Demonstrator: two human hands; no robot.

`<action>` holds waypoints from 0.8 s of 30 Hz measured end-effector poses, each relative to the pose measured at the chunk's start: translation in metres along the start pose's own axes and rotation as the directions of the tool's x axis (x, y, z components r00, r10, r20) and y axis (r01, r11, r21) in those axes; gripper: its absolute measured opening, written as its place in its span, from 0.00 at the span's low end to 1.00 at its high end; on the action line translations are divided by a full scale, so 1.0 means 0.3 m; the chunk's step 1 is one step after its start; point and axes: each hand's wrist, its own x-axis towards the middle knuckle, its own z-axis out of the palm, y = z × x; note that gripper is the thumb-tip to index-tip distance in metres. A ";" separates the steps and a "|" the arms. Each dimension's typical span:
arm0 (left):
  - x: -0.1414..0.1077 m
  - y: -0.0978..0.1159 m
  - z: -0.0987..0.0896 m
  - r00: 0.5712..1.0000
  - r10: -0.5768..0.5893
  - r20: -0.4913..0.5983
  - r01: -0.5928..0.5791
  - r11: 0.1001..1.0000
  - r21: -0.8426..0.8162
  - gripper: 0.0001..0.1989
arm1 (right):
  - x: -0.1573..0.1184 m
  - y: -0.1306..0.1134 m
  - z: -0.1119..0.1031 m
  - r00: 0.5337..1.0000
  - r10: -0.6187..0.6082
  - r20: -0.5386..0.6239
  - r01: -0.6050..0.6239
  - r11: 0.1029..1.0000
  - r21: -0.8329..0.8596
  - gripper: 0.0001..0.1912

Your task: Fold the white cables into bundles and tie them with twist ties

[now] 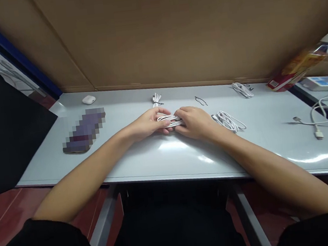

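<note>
A coiled white cable [169, 120] sits between the two hands, its loops pinched together into a flat, narrow bundle that runs sideways. The left hand [148, 124] closes around the bundle's left end, and the right hand [195, 122] clamps its right end. The fingers of the two hands meet or nearly meet over the middle, with a short stretch of white loops showing between them. Both hands are closed on the cable, and neither is apart from it.

Directly beyond the grip, on the far side, a second white cable bundle [157, 100] lies with a dark tie around it. Further along that side, up and to the right of the right hand, a thin black twist tie [201, 100] lies on its own. Just beside the right hand is a looser white cable coil [228, 121], and another coil [242, 90] lies beyond it near the back edge. Well to the right, a loose white charging cable [317, 119] trails across the grey metal table [168, 158].

Left of the grip lies a flat object, pixelated beyond recognition [84, 131], with a small white earbud case [88, 100] behind it. Past the table's far right corner are a red and yellow packet [296, 66] and a pale blue and white box [319, 83]. A brown cardboard panel [171, 31] stands behind the table.
</note>
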 end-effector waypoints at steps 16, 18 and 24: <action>-0.018 0.013 0.038 0.940 0.255 0.227 -0.327 0.478 0.816 0.15 | -0.001 -0.018 -0.040 0.961 0.085 0.263 -0.112 0.990 0.089 0.22; -0.018 0.012 0.048 0.957 0.223 0.184 -0.265 0.429 0.864 0.16 | -0.002 -0.007 -0.053 0.953 0.090 0.290 -0.146 0.973 0.179 0.23; -0.020 0.007 0.067 0.975 0.182 0.129 -0.169 0.224 0.960 0.18 | -0.008 0.049 -0.097 0.913 0.007 0.408 -0.168 0.918 0.361 0.23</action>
